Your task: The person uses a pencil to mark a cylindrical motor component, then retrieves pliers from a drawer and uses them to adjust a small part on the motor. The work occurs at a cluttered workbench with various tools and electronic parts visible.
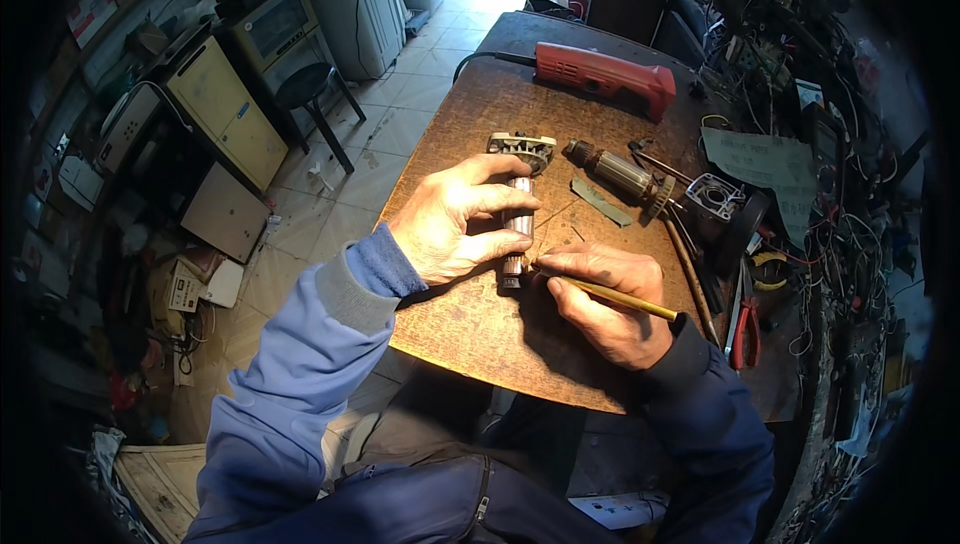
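On the wooden table lies a motor armature [518,227], its black commutator end toward me. My left hand [458,219] is closed over it, the thumb and fingers along its metal core. A gear housing or fan part [521,151] with a pale rim sits at its far end, just beyond my fingers. My right hand [612,302] grips a slim yellow stick, like a brush or pencil [628,300], its tip by the near windings of the armature. A second armature [622,175] with a fan lies to the right, beside a strip of greenish sandpaper [601,202].
A red power tool body [605,77] with a cord lies at the table's far side. Red-handled pliers [745,324], a metal gear casing [712,194] and a sandpaper sheet [765,174] crowd the right. A black stool [312,94] stands on the tiled floor, left.
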Available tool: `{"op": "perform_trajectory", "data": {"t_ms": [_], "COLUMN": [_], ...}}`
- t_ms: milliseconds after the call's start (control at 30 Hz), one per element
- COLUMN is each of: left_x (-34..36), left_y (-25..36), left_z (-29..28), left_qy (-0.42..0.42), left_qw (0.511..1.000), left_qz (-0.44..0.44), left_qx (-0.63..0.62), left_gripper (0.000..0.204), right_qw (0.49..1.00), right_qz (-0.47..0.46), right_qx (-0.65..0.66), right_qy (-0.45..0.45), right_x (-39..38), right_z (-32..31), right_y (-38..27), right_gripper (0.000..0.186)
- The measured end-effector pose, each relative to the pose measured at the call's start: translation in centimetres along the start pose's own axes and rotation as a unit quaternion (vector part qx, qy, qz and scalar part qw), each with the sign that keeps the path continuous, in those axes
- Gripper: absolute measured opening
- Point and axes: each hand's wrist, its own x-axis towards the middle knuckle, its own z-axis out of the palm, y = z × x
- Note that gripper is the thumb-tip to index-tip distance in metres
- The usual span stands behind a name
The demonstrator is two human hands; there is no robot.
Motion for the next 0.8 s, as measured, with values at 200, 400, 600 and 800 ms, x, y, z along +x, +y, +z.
{"op": "perform_trajectory", "data": {"t_ms": [200,400,600,800], "left_x": [0.11,0.05,0.04,-0.02], "left_y": [-0.13,-0.11,-0.21,-0.17], "left_z": [0.18,0.06,0.07,0.02], "left_qy": [0.005,0.003,0.004,0.004], "left_qw": [1.000,1.000,1.000,1.000], "left_qz": [0.013,0.004,0.010,0.010], "left_qx": [0.012,0.002,0.004,0.006], "left_gripper": [0.036,0.035,0.035,0.036], "right_qw": [1.000,1.000,1.000,0.999], "right_qz": [0.006,0.000,-0.013,-0.035], "right_qx": [-0.009,-0.008,-0.011,-0.032], "right_qy": [-0.005,0.000,0.000,-0.005], "right_x": [0.07,0.11,0.12,0.22], "right_z": [-0.19,0.17,0.21,0.19], "right_y": [-0.04,0.09,0.12,-0.07], "right_gripper": [0.022,0.021,0.021,0.022]}}
